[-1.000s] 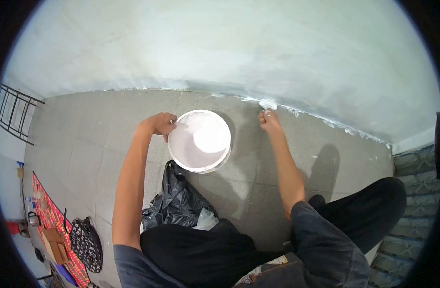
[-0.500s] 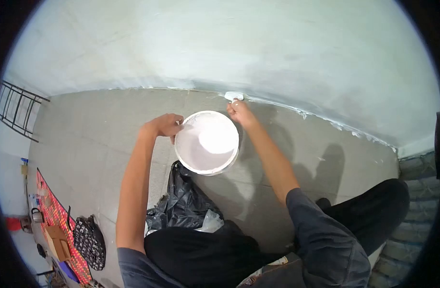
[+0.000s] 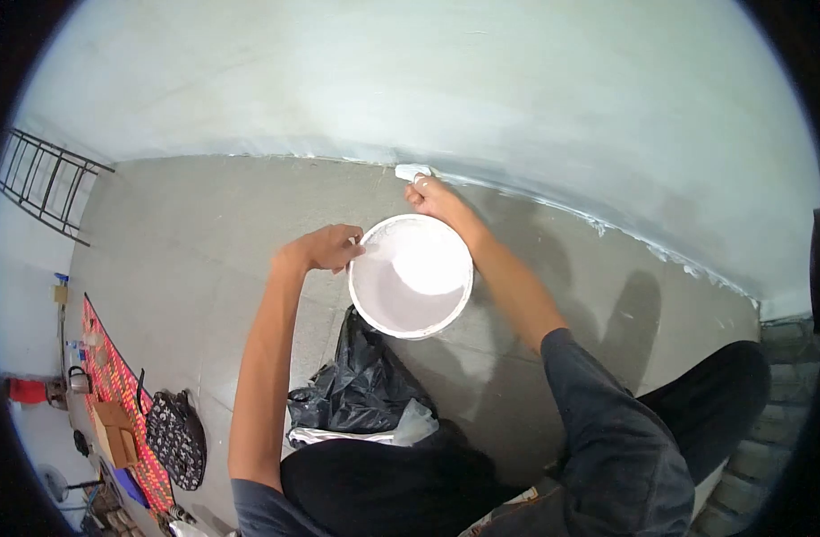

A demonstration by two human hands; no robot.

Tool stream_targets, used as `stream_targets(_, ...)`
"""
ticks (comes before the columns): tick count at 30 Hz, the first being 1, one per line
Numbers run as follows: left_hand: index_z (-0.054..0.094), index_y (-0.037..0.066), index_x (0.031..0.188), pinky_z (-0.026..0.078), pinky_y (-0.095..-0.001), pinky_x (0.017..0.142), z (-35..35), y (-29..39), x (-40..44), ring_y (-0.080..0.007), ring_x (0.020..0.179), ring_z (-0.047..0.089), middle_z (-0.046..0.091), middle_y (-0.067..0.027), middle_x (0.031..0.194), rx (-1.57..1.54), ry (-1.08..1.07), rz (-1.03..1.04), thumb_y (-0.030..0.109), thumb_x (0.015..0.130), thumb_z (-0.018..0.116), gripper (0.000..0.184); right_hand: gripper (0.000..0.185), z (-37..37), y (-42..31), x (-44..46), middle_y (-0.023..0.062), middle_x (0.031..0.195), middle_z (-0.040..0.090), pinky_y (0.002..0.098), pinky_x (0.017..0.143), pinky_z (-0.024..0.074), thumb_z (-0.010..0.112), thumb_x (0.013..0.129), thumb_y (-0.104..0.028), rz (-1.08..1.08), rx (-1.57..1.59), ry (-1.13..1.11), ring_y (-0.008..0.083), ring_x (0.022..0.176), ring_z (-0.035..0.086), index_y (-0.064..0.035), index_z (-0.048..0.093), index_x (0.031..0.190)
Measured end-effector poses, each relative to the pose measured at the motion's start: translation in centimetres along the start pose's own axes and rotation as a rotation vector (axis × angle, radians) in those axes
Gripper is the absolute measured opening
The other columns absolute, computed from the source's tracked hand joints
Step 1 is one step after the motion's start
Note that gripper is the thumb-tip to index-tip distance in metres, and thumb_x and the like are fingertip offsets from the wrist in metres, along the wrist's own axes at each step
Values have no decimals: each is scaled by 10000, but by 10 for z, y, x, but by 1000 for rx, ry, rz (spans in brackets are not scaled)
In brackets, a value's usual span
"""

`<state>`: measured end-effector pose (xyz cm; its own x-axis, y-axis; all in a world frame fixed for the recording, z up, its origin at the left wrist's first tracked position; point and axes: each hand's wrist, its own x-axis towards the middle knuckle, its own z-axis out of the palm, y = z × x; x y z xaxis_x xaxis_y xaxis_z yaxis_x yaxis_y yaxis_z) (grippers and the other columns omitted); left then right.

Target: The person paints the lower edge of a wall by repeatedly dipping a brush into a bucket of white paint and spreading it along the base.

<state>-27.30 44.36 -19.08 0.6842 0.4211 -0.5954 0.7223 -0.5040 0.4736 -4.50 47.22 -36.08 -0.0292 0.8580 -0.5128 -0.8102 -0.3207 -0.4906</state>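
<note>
My left hand [image 3: 327,249] grips the left rim of a round white bucket [image 3: 412,333], which holds pale, whitish stuff and stands on the grey tiled floor. Beyond the bucket, at the foot of the wall, my right hand [image 3: 430,193] is closed on a small tool coated in white paste [image 3: 412,171]. The tool's shape under the paste is hard to make out. It touches the line where wall and floor meet. White smears run along that edge to the right.
A black plastic bag [image 3: 365,380] lies near my legs. On the left are a metal rack [image 3: 50,186], a red patterned mat [image 3: 114,371], a cardboard box [image 3: 114,434] and a black patterned bag [image 3: 175,438]. The pale wall [image 3: 428,80] runs across the far side.
My right hand has moved left along the wall's foot with the coated tool. My left hand stays at the bucket's rim; hand and bucket appear further right in view.
</note>
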Motion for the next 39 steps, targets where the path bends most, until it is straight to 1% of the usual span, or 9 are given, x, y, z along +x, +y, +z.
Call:
stream_targets(7,527,9,930,404,-314,501,9,-11,-11,-147,512,491,552,-74,574,-54,66,75,243,910,483,238,50,19,13,6,18,710,402,200,362,227,417,925,-80,-34,-47,-261,80,508,326,-41,435,951)
stream_targets(10,523,10,937,419,-314,518,12,-17,-13,-147,530,497,562,-75,595,-21,104,79,255,912,487,249,69,6,3,-3,18,719,425,185,368,238,451,926,-112,80,-102,-193,77,522,361,-43,441,922)
stream_targets(11,521,9,938,422,-313,523,12,-18,-13,-148,532,499,566,-75,602,-25,97,75,257,913,485,251,92,-10,1,-23,3,707,450,177,367,247,467,930,-137,33,12,-342,61,526,386,-49,463,958)
stream_targets(18,508,18,941,430,-302,536,18,-26,-14,-139,549,505,580,-71,650,-179,83,65,260,919,482,244,303,23,-86,-202,-41,572,409,187,334,225,488,927,-313,-159,-1000,-75,30,439,340,-42,487,793)
stream_targets(22,501,13,951,438,-295,544,16,-30,-18,-135,568,508,582,-67,673,-167,67,85,255,918,487,245,371,81,-150,-275,-23,542,428,231,365,284,517,903,-350,-26,-1532,-180,66,429,354,-97,476,635)
stream_targets(28,512,-6,982,450,-329,540,15,-41,-13,-180,588,541,613,-110,715,-119,145,54,267,895,515,287,371,133,-117,-336,119,533,518,383,507,429,535,890,-270,-144,-2311,-491,272,467,493,11,552,649)
stream_targets(31,511,-9,989,448,-328,535,21,-45,-11,-184,596,551,613,-111,709,-123,185,17,243,895,500,269,342,136,-83,-348,209,638,579,416,559,462,537,885,-239,-358,-2480,-570,368,579,565,51,576,707)
stream_targets(34,516,-16,1017,439,-316,530,20,-39,-5,-187,596,547,616,-120,726,45,164,-57,194,872,504,256,256,135,-65,-344,221,703,604,433,595,486,546,856,-174,-413,-2556,-523,370,674,612,44,591,730)
stream_targets(39,505,-25,985,477,-488,672,51,-41,0,-398,761,610,625,-248,885,293,488,-44,152,848,461,227,152,108,-26,-278,183,802,646,381,599,529,582,774,-121,-649,-2743,-648,303,702,657,16,646,780)
